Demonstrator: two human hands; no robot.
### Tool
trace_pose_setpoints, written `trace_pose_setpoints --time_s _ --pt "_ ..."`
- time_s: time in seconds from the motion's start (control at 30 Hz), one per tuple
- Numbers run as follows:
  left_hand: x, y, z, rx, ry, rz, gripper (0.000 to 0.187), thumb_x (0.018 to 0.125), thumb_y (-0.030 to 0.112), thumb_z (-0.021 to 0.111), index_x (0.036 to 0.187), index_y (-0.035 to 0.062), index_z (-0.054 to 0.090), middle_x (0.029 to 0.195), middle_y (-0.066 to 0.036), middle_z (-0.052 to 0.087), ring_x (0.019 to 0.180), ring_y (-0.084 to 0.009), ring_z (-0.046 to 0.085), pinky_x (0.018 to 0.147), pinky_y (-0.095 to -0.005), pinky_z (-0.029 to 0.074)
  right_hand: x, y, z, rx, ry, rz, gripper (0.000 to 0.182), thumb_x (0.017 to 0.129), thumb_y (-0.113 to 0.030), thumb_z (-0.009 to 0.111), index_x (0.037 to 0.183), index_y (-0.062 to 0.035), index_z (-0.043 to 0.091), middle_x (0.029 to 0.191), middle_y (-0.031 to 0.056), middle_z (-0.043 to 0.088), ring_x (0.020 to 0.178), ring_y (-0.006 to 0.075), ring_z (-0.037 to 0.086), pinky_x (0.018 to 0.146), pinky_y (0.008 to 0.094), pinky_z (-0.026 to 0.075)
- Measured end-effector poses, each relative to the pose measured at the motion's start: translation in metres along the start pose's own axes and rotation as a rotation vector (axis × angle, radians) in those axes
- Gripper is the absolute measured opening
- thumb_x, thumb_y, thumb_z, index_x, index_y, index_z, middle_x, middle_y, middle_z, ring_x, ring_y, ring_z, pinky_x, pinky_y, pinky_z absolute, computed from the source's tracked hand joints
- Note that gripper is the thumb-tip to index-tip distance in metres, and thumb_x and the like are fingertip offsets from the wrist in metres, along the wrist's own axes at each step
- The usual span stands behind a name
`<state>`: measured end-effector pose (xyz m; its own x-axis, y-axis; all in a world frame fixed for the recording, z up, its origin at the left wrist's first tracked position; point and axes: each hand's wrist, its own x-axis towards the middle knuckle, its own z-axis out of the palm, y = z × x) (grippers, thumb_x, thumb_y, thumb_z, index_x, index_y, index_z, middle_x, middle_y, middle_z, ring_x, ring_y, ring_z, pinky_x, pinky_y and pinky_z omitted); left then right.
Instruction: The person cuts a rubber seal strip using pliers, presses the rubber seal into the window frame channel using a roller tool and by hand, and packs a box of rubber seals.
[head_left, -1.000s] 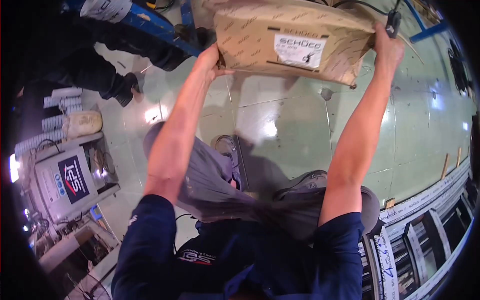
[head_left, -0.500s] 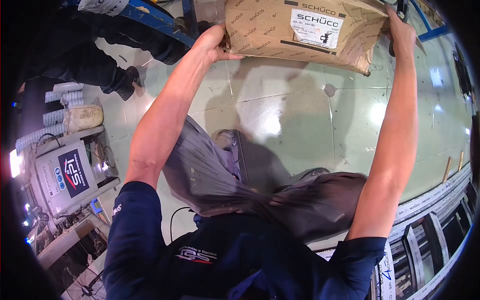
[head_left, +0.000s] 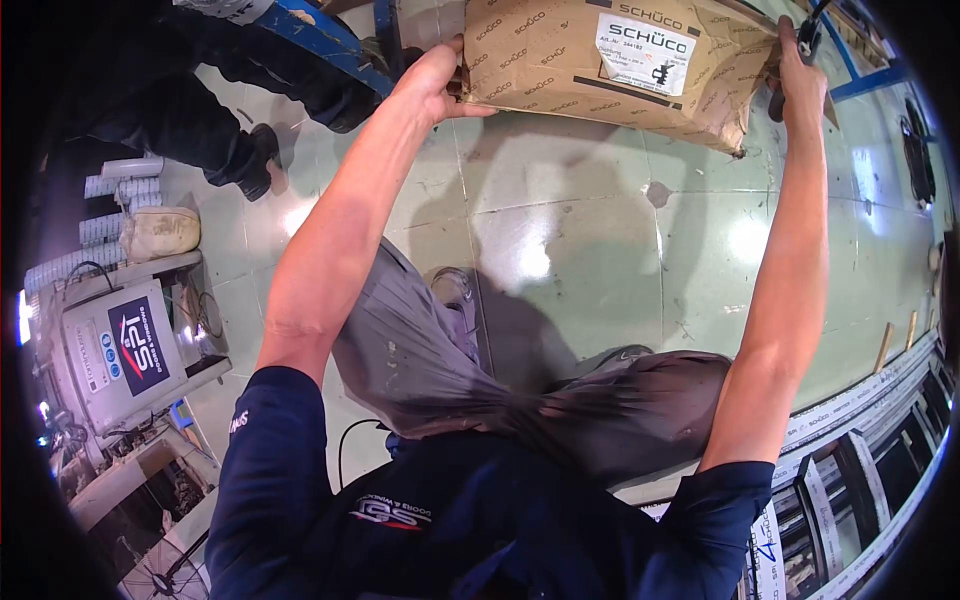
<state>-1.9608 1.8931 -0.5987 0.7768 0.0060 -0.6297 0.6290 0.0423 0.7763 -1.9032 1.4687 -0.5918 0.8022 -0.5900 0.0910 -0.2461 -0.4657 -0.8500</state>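
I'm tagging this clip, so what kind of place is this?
Probably a window and door fabrication workshop: a branded cardboard box, taped metal profiles stacked beside the tiled floor, and a grey machine.

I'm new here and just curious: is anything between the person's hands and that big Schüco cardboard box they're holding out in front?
Nothing visible. The left hand grips the cardboard box directly at its left end, and the right hand holds its right end. A dark cable runs close by the right hand, but whether it lies between hand and box cannot be told.

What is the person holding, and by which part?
A cardboard box, gripped at its two ends: left hand on one, right hand on the other.
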Motion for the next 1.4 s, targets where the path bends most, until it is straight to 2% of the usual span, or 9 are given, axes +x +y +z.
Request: trace_pose_setpoints --time_s 0.6,0.8,0.87,0.93,1.1,1.27,1.3,1.37,1.4 --pt "-0.005 0.001 0.001 -0.007 -0.024 -0.010 0.046 0.105 0.026 0.028 0.148 0.0144 0.036 0.132 -0.018 0.048 0.122 -0.0339 0.052 0.103 -0.0600 0.045 0.001 0.004 -0.001 0.025 -0.039 -0.006 0.069 0.076 -0.069 0.071 0.076 -0.0002 0.067 0.063 0.0056 0.057 0.058 0.0158 0.055 0.055 0.0306 0.043" --pt "0.002 -0.007 0.002 -0.128 -0.055 -0.087 0.040 0.103 0.037 0.037 0.131 0.0140 0.054 0.131 -0.009 0.055 0.121 -0.0248 0.053 0.101 -0.0556 0.041 -0.015 -0.004 0.002 -0.060 0.052 0.052 0.074 0.073 -0.069 0.073 0.078 0.0044 0.066 0.057 0.0063 0.055 0.050 0.0165 0.053 0.049 0.0315 0.043" --pt "0.008 -0.020 -0.002 -0.121 -0.050 -0.099 0.038 0.102 0.038 0.039 0.126 0.0150 0.057 0.125 -0.006 0.058 0.115 -0.0239 0.056 0.100 -0.0572 0.040 -0.002 0.018 0.013 0.033 0.082 -0.097 0.074 0.075 -0.065 0.073 0.086 0.0076 0.065 0.080 0.0177 0.067 0.076 0.0275 0.065 0.074 0.0399 0.051" --pt "0.014 -0.039 -0.001 -0.122 0.106 -0.098 0.034 0.095 0.046 0.051 0.104 0.0164 0.065 0.087 -0.001 0.049 0.085 -0.0196 0.052 0.087 -0.0583 0.047 -0.004 0.030 0.021 0.045 0.070 -0.031 0.059 0.077 -0.053 0.074 0.094 0.0040 0.068 0.091 0.0246 0.070 0.089 0.0375 0.067 0.083 0.0443 0.050" --pt "-0.006 -0.068 0.034 -0.317 0.046 -0.251 0.053 0.095 0.052 0.044 0.130 0.0139 0.056 0.131 -0.011 0.054 0.117 -0.0332 0.056 0.094 -0.0623 0.045 -0.040 0.036 0.014 0.253 0.166 -0.306 0.040 0.082 -0.034 0.074 0.095 0.0032 0.065 0.079 0.0202 0.068 0.075 0.0329 0.066 0.072 0.0417 0.050" --pt "0.009 -0.097 0.053 -0.252 0.214 -0.311 0.057 0.095 0.051 0.044 0.137 0.0119 0.049 0.132 -0.011 0.054 0.126 -0.0308 0.049 0.099 -0.0577 0.046 -0.046 0.090 0.021 0.177 0.079 -0.140 0.038 0.082 -0.033 0.072 0.096 0.0018 0.064 0.082 0.0254 0.066 0.079 0.0411 0.065 0.072 0.0440 0.049" --pt "0.043 -0.112 0.034 -0.354 0.071 -0.081 0.059 0.094 0.049 0.047 0.138 0.0097 0.048 0.134 -0.011 0.053 0.127 -0.0278 0.049 0.100 -0.0508 0.046 -0.048 0.100 0.025 0.187 0.016 -0.115 0.037 0.083 -0.032 0.071 0.096 0.0017 0.064 0.081 0.0263 0.066 0.080 0.0432 0.064 0.071 0.0445 0.049" --pt "0.091 -0.126 0.003 -0.546 -0.194 0.235 0.059 0.094 0.046 0.050 0.139 0.0077 0.047 0.138 -0.012 0.051 0.129 -0.0243 0.047 0.102 -0.0433 0.046 -0.056 0.119 0.042 0.166 -0.003 -0.141 0.037 0.088 -0.034 0.069 0.087 0.0028 0.061 0.069 0.0124 0.063 0.065 0.0175 0.058 0.061 0.0365 0.048" --pt "0.095 -0.129 -0.006 -0.548 -0.216 0.285 0.059 0.094 0.045 0.051 0.140 0.0078 0.046 0.139 -0.012 0.051 0.130 -0.0238 0.047 0.102 -0.0427 0.046 -0.059 0.139 0.058 0.137 0.021 -0.129 0.037 0.088 -0.033 0.070 0.087 0.0024 0.061 0.069 0.0113 0.062 0.064 0.0156 0.058 0.060 0.0356 0.047"
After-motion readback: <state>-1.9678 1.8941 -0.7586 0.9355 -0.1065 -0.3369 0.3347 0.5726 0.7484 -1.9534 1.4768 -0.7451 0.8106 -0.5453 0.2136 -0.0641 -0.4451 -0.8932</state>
